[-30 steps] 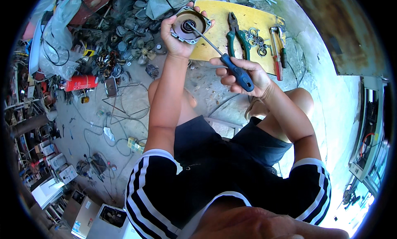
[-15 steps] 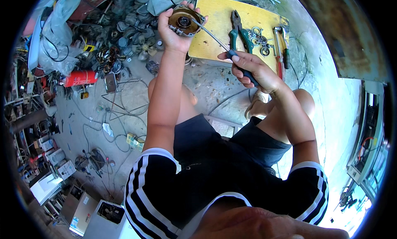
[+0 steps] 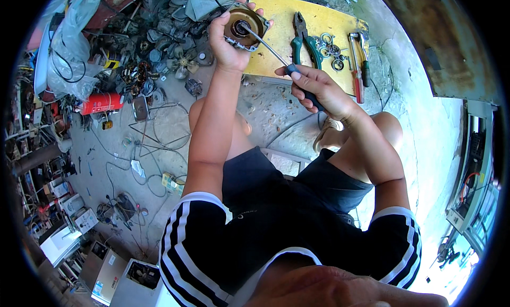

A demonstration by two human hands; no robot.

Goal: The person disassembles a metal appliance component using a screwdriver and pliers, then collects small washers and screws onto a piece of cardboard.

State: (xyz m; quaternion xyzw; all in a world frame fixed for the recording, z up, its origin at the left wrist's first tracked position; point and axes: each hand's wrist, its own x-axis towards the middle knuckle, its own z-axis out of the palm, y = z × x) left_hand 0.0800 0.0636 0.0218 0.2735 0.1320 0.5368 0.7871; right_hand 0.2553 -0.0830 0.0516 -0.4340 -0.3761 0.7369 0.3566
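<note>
A: Where is the round metal cover (image 3: 256, 21)?

B: Up in the left hand (image 3: 230, 53), fingers curled around its rim, hollow side showing, by the left edge of the yellow tabletop (image 3: 276, 14).

A: And the right hand (image 3: 325, 89)?

B: Clasped around a blue-handled screwdriver (image 3: 291, 69), its tip at the dark ring (image 3: 237, 31) in the cover's centre (whether it touches the ring or hangs just over it, I can't tell).

A: How far has the work got?

B: The cover is apart from any larger body, and small metal rings (image 3: 333, 49) lie loose beside the pliers (image 3: 300, 30); I'd judge that much done. The dark ring sits in the middle, so the work there looks unfinished, how much remains being unclear
</note>
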